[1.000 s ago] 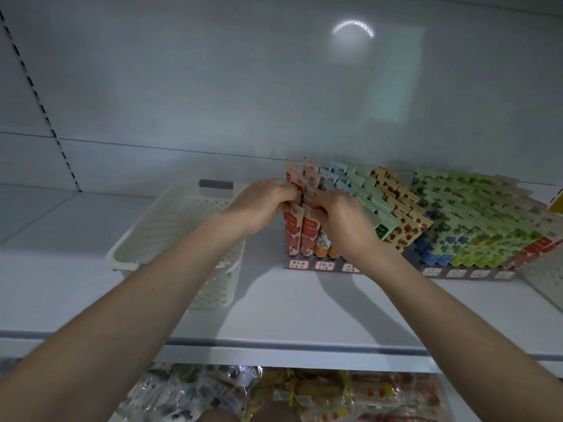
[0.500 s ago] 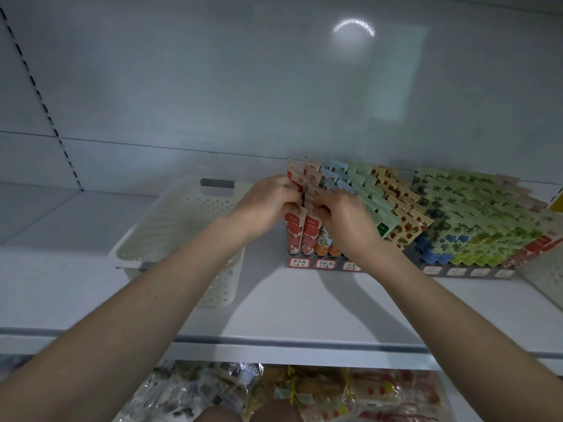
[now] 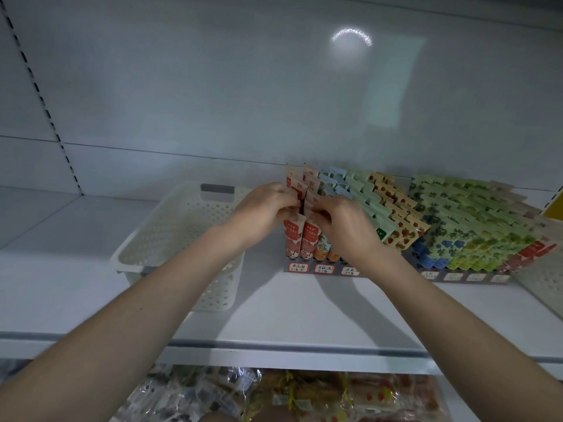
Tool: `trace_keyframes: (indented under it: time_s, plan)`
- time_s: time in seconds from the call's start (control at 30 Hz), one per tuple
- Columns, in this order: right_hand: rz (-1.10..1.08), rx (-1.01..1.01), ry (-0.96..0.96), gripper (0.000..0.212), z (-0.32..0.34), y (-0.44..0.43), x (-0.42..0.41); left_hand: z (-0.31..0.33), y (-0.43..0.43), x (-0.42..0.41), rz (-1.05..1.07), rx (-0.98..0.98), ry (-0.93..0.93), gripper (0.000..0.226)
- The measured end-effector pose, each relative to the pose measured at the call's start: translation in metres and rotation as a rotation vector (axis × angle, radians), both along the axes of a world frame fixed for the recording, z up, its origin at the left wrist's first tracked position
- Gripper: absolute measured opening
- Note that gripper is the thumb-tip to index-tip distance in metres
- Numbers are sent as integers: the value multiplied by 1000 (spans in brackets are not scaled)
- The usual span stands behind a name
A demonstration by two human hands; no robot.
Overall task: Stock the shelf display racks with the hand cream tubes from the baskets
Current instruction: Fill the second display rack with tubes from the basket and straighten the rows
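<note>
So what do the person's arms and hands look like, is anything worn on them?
Both forearms are bare to the frame edge, no sleeves. Left hand and right hand wear no gloves; no rings, watch or bracelet show.

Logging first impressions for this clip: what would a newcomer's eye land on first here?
The left hand and right hand pinch red hand cream tubes at the front of a display rack mid-shelf. A white basket sits to its left; a second rack packed with green floral tubes stands to its right.
</note>
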State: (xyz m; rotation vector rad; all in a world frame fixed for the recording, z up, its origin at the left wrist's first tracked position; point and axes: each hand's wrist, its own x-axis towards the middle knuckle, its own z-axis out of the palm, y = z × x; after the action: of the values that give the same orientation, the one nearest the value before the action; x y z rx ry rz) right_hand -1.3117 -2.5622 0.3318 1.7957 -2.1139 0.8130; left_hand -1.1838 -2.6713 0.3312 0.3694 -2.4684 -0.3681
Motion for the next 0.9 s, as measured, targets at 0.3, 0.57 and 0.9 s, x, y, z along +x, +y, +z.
trace_keyframes:
  time_s: [0.3,0.57,0.9]
  plan:
    - [-24,14,-7,22,3,4,-1,5,-4,6,46,1,19,18]
    - [-13,-62,-21,23,13,6,-9,8,-15,10,200,85,107,22]
    - [-6,-56,-17,24,10,4,-14,7,-14,9,164,120,-47,20]
